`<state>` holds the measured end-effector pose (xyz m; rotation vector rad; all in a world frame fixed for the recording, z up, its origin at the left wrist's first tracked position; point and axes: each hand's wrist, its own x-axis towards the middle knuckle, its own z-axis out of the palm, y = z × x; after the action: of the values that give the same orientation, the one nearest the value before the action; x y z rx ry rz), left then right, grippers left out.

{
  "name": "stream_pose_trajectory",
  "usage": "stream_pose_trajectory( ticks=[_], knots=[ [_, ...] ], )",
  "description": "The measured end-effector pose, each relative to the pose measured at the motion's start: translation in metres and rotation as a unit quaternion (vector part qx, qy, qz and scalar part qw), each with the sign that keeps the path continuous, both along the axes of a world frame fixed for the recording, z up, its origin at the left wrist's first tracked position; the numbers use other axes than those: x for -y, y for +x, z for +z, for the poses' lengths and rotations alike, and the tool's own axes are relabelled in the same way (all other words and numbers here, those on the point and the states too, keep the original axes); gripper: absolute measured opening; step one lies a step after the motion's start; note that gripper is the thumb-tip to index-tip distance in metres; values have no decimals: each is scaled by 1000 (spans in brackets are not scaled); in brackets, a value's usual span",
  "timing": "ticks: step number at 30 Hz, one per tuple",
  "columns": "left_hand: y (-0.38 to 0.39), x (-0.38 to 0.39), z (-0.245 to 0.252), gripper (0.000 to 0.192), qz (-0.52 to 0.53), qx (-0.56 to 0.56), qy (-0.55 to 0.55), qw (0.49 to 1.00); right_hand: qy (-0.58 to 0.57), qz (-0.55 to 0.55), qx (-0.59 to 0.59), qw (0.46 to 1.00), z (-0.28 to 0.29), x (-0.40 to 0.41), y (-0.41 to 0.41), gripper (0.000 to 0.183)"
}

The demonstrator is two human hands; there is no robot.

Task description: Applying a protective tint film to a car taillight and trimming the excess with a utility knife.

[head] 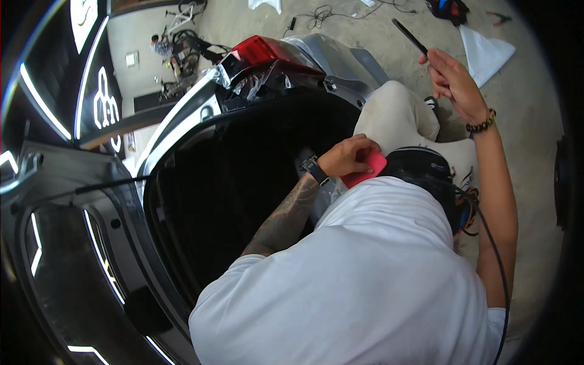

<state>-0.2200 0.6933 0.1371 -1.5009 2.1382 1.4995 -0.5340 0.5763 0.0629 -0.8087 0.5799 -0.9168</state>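
My left hand (347, 157), with a dark watch at the wrist, grips a flat pink squeegee-like card (373, 165) close to my waist, beside the open car boot. Out to the right, above the concrete floor, my right hand (451, 82) holds a slim black tool (409, 35), possibly a craft knife; its tip points up and left. A red tail light (273, 54) is at the car's rear corner, with crumpled clear film (255, 84) along its lower edge. The grey rear body panel (335, 57) adjoins it.
The dark boot opening (255, 137) lies left of me, with the raised tailgate (73, 255) further left. White sheet material (486, 54), a black cable (321, 17), a dark bag (449, 10) and pliers (498, 18) are on the floor. Bicycles and a person (160, 45) are in the background.
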Motion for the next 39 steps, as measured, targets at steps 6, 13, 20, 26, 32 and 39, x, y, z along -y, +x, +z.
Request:
stream_pose_trajectory(
  ticks=[6,13,20,26,32,39],
  knots=[
    [39,4,-25,41,86,-84,16,993,-14,-91,-17,996,13,-41,55,40],
    [47,-10,-44,41,-23,-152,-115,981,-3,-76,-124,989,1,-55,92,37],
    [64,10,7,29,-36,-97,-406,908,15,-76,-117,990,29,-59,145,37],
    [114,83,88,26,-52,87,-652,752,33,-87,-86,992,17,-58,200,34],
    [155,117,108,60,-172,228,-603,745,17,-96,-37,995,20,-45,246,36],
    [161,131,100,33,-204,205,-639,713,47,-164,-34,985,29,-43,288,38]
  ],
)
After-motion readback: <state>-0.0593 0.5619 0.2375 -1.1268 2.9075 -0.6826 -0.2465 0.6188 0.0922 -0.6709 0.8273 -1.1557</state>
